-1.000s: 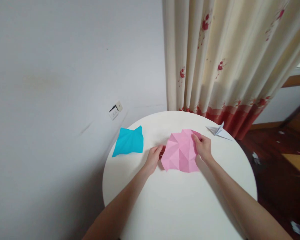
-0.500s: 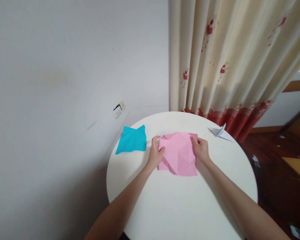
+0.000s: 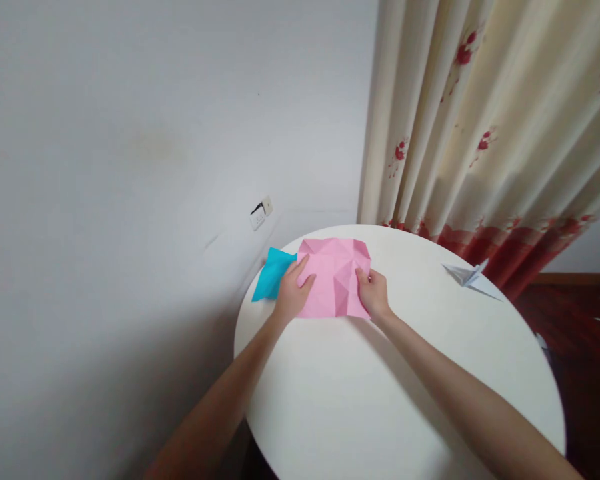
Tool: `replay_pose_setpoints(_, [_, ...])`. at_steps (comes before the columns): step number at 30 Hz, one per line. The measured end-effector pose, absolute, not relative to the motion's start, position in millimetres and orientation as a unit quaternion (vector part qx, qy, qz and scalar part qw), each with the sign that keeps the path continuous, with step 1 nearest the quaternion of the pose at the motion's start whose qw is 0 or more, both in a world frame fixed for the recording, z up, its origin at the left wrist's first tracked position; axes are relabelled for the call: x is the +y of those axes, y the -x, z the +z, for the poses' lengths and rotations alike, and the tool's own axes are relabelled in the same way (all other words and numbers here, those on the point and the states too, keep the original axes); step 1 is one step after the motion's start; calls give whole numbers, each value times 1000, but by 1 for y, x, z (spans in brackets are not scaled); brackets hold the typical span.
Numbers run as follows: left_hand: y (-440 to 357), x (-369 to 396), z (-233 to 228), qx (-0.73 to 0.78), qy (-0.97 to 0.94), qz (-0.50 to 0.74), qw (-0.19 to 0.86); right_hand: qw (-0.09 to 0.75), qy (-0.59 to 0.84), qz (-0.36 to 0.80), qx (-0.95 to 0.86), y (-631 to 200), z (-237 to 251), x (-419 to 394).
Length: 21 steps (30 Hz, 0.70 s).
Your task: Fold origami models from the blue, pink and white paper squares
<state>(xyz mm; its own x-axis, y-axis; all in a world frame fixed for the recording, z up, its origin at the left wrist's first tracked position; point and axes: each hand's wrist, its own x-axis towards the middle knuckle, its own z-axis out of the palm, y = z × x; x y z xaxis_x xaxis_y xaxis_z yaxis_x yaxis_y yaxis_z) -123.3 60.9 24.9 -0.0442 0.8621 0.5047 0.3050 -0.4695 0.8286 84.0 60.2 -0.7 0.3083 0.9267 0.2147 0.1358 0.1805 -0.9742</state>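
A creased pink paper sheet [image 3: 333,273] lies on the round white table [image 3: 405,387], near its far left edge. My left hand [image 3: 291,293] rests flat on the sheet's left edge, fingers spread. My right hand [image 3: 373,293] pinches the sheet's right edge. The pink sheet overlaps a creased blue paper sheet [image 3: 273,280], whose left part alone shows beside my left hand.
A white folded paper crane [image 3: 470,277] sits at the table's far right edge. A cream curtain with red flowers [image 3: 480,133] hangs behind the table. A wall socket [image 3: 261,215] is on the grey wall at left. Dark wooden floor [image 3: 590,347] shows at right.
Both hands have carried the pink sheet leftward until it covers part of the blue sheet. My left hand went from gripping the edge to lying flat on it. The camera turned left.
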Motion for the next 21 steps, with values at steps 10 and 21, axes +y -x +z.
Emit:
replay_pose_setpoints(10, [285,153,-6,625,-746,228,38,381,657,269,-592,47,-9,140])
replay_pose_setpoints(21, [226,174,-36,564,-819,86,-53,206,708,168,-655,78,-27,153])
